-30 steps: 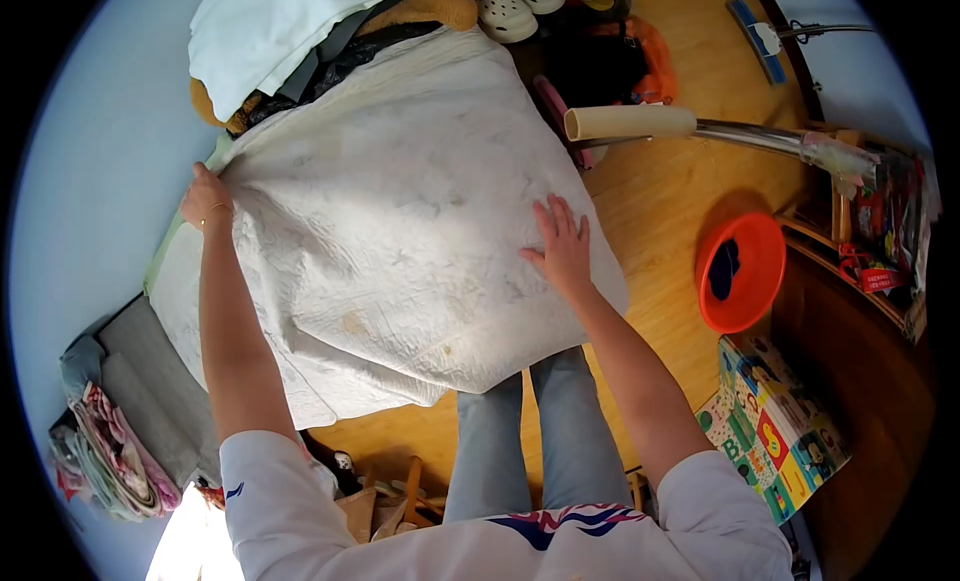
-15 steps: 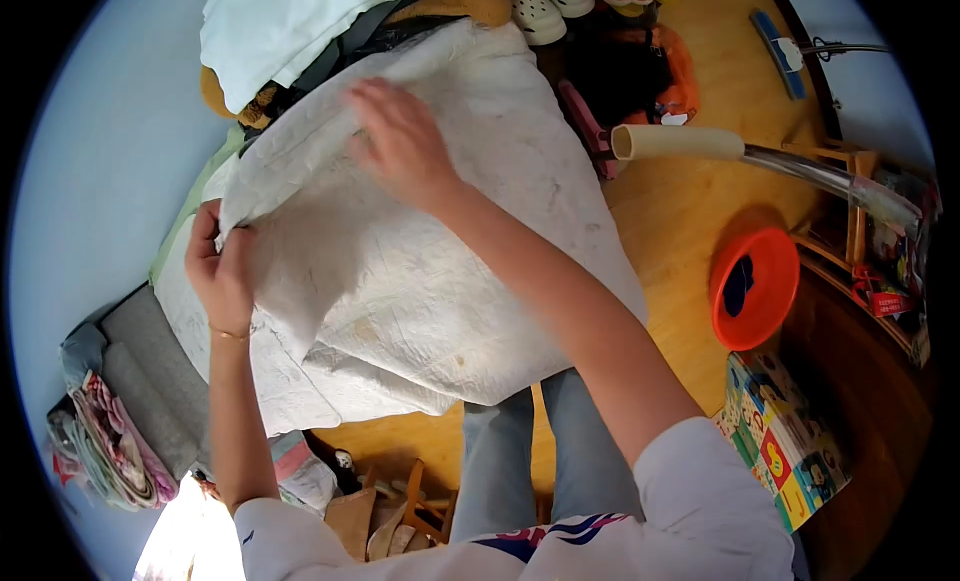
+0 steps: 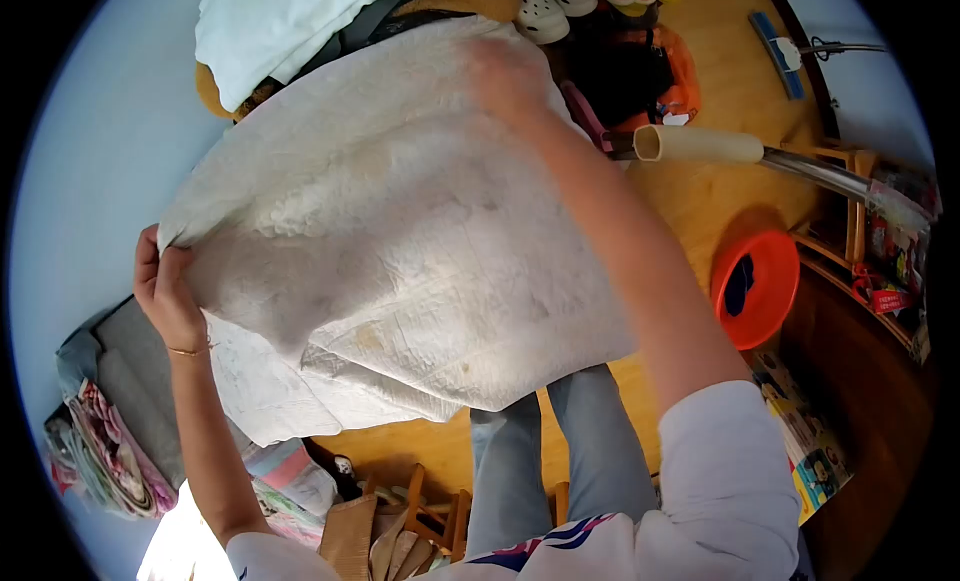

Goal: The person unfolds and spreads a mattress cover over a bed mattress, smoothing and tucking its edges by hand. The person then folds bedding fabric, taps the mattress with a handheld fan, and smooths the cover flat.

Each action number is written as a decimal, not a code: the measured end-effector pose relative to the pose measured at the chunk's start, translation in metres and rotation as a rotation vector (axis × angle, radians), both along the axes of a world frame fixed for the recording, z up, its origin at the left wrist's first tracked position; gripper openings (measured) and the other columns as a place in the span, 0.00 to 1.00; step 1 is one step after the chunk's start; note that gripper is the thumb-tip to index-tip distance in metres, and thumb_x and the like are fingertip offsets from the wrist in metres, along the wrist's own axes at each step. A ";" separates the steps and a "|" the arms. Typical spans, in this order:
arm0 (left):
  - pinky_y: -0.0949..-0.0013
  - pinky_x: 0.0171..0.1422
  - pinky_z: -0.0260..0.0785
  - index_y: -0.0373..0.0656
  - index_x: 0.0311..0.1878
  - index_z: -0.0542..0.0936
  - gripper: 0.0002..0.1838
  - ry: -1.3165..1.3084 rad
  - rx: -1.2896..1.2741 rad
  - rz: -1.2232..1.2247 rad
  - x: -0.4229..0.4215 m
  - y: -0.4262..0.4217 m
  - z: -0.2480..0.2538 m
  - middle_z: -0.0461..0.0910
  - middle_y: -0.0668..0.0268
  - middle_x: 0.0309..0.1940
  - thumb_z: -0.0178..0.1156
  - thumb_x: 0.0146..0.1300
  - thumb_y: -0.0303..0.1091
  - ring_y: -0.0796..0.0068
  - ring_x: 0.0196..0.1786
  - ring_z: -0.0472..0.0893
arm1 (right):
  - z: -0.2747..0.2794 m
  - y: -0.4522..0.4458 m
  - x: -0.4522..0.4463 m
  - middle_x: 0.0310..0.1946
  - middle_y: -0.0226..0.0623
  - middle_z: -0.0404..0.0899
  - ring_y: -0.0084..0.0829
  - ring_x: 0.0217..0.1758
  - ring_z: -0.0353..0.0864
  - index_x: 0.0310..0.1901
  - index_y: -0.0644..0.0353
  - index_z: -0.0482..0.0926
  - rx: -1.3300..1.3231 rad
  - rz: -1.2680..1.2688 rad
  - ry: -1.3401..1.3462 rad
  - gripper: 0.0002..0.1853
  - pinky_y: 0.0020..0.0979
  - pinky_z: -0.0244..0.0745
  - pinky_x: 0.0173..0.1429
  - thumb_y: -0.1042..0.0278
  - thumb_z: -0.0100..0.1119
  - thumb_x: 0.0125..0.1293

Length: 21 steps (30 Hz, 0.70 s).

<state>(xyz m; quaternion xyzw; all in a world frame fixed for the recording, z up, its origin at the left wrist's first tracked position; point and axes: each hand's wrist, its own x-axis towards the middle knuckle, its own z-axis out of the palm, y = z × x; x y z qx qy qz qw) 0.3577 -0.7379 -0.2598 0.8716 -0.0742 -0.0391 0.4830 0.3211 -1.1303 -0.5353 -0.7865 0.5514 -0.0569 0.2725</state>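
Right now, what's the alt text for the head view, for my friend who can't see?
A person's left hand grips the edge of a stained white quilted pad; the right hand, blurred, is near its far edge. A red basin sits on the wooden floor.

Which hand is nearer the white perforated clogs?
Right. The blurred right hand is over the far end of the white quilted cover, near the clogs; the left hand grips the cover's left edge.
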 end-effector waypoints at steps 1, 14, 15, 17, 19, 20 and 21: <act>0.82 0.48 0.58 0.38 0.36 0.75 0.07 0.006 -0.007 0.029 0.007 0.010 0.001 0.72 0.73 0.33 0.48 0.55 0.22 0.84 0.37 0.67 | -0.006 -0.007 0.007 0.57 0.45 0.70 0.43 0.62 0.66 0.59 0.61 0.68 0.122 -0.265 0.170 0.29 0.45 0.63 0.62 0.65 0.59 0.54; 0.81 0.43 0.61 0.39 0.43 0.77 0.09 -0.012 0.276 0.073 0.036 0.048 -0.028 0.74 0.74 0.32 0.55 0.58 0.27 0.85 0.35 0.68 | 0.004 -0.006 -0.046 0.66 0.45 0.60 0.44 0.70 0.58 0.66 0.55 0.61 0.103 0.240 0.304 0.29 0.57 0.52 0.67 0.56 0.48 0.65; 0.82 0.43 0.61 0.39 0.44 0.77 0.11 -0.005 0.377 0.050 0.038 0.056 -0.037 0.74 0.74 0.32 0.56 0.58 0.29 0.85 0.35 0.69 | -0.030 -0.011 -0.061 0.66 0.45 0.61 0.42 0.70 0.58 0.67 0.58 0.59 -0.263 0.229 0.164 0.29 0.61 0.52 0.66 0.57 0.46 0.66; 0.73 0.51 0.64 0.44 0.54 0.74 0.19 0.031 0.487 0.035 0.046 0.069 -0.062 0.76 0.68 0.43 0.59 0.59 0.32 0.76 0.45 0.73 | -0.034 0.002 -0.065 0.67 0.45 0.59 0.43 0.70 0.58 0.67 0.58 0.57 -0.203 0.322 -0.006 0.31 0.61 0.53 0.65 0.55 0.46 0.66; 0.58 0.61 0.61 0.50 0.63 0.67 0.28 -0.458 1.108 0.005 0.019 0.057 -0.072 0.70 0.63 0.57 0.62 0.58 0.34 0.63 0.60 0.70 | -0.029 0.022 -0.090 0.68 0.45 0.58 0.45 0.70 0.57 0.68 0.58 0.56 -0.108 0.433 -0.143 0.32 0.62 0.55 0.64 0.52 0.46 0.66; 0.47 0.66 0.54 0.55 0.68 0.60 0.37 -0.335 1.096 0.022 0.007 0.054 -0.073 0.59 0.61 0.68 0.64 0.55 0.34 0.55 0.68 0.60 | -0.021 0.025 -0.098 0.68 0.45 0.58 0.44 0.71 0.57 0.68 0.57 0.55 -0.148 0.505 -0.051 0.33 0.60 0.55 0.64 0.51 0.46 0.66; 0.47 0.66 0.54 0.55 0.68 0.60 0.37 -0.318 1.100 0.031 -0.010 0.052 -0.076 0.59 0.61 0.68 0.64 0.55 0.34 0.55 0.68 0.60 | -0.014 0.031 -0.108 0.68 0.45 0.57 0.44 0.71 0.56 0.69 0.57 0.54 -0.183 0.578 0.045 0.33 0.59 0.56 0.64 0.50 0.46 0.66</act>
